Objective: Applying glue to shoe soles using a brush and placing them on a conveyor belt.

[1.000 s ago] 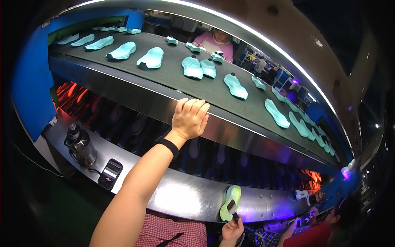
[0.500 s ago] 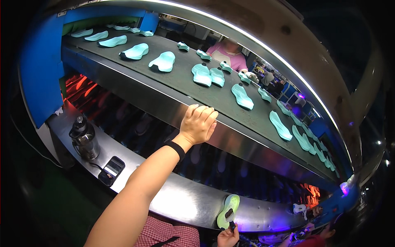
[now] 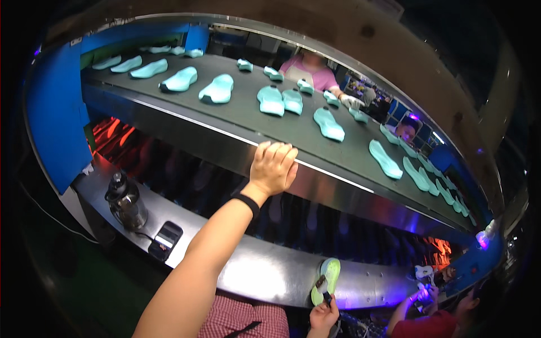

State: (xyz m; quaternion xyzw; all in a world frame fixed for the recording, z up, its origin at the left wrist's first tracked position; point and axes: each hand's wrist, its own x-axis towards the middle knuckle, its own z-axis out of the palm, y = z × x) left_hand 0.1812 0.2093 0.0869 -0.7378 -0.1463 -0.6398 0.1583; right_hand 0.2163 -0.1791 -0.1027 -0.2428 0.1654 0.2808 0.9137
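Note:
My left hand (image 3: 274,168), with a black band on the wrist, has its fingers curled over the metal edge (image 3: 329,172) of a conveyor. Low down at the front, my right hand (image 3: 324,316) grips a small dark-handled brush (image 3: 325,293). The brush head lies against a yellow-green shoe sole (image 3: 333,273) on the steel ledge. On the dark belt (image 3: 248,127) sit many mint-coloured shoe soles, some with dark ends. A pair of mint soles (image 3: 271,101) and a single sole (image 3: 328,125) are nearest beyond my left hand.
A dark flask (image 3: 127,203) and a phone-like device (image 3: 165,241) with a cable stand on the steel ledge (image 3: 248,276) at left. Red glowing heat shows under the belt at both ends. Across the belt is a person in pink (image 3: 315,70); a person in red (image 3: 425,324) works at right.
The view has tilted, so the ledge, flask and yellow-green sole appear farther right. My left hand keeps its place on the edge. Across the belt, the co-worker's gloved hand has shifted right.

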